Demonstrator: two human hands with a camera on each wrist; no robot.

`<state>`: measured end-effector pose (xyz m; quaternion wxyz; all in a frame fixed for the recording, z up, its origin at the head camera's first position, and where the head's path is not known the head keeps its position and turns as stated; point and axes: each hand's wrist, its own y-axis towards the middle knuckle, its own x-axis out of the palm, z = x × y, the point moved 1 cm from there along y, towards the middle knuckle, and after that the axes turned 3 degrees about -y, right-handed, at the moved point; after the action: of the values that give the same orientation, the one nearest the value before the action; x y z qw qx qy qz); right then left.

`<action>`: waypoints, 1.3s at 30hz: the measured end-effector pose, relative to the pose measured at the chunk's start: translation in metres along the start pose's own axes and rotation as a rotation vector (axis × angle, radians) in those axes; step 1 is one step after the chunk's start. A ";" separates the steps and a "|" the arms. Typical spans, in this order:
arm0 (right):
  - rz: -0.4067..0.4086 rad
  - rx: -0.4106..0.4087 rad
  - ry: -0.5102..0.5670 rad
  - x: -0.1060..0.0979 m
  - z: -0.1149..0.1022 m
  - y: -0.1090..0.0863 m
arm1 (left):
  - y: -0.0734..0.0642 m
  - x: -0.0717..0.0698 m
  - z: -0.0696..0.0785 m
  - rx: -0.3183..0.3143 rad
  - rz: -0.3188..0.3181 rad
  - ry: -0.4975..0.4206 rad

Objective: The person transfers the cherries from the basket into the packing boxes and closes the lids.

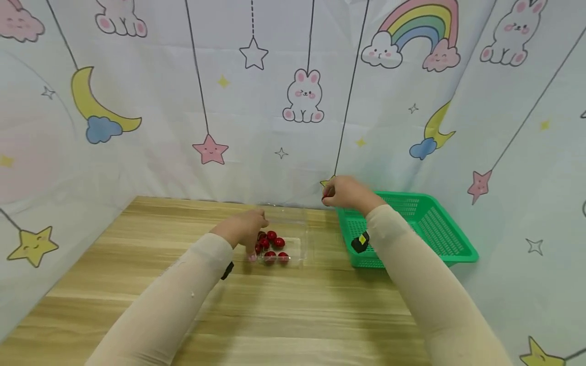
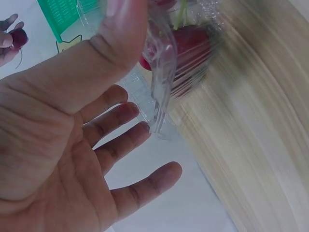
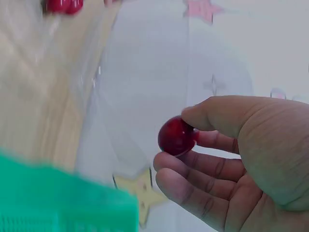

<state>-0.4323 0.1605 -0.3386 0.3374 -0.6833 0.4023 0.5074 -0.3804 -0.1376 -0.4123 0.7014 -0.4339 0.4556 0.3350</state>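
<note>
My right hand pinches a dark red cherry between thumb and fingertips, over the back left corner of a green plastic basket. In the left wrist view, a thin stem hangs from that cherry. Several more red cherries lie in a clear plastic box, some with green stems. At the box's left side is my left hand, its thumb against the plastic wall and its other fingers loosely extended and spread. The left hand covers part of the cherries in the head view.
The box's clear lid stands folded back toward the rear. Both stand on a wood-grain table, the basket at its right edge. A white curtain printed with rabbits, stars and moons hangs close behind the table and along the sides.
</note>
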 end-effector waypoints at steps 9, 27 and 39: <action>-0.101 -0.133 0.027 0.057 -0.045 0.002 | 0.001 0.003 -0.013 0.028 0.004 -0.090; -0.081 -0.189 -0.124 0.122 -0.067 0.004 | -0.001 0.000 -0.034 0.148 0.096 -0.207; -0.013 -0.094 0.030 0.128 -0.063 0.000 | 0.010 0.004 -0.055 0.024 0.286 -0.346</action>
<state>-0.3851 0.0795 -0.4458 0.3022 -0.7084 0.3784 0.5134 -0.4067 -0.1841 -0.4302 0.7194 -0.2927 0.3893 0.4952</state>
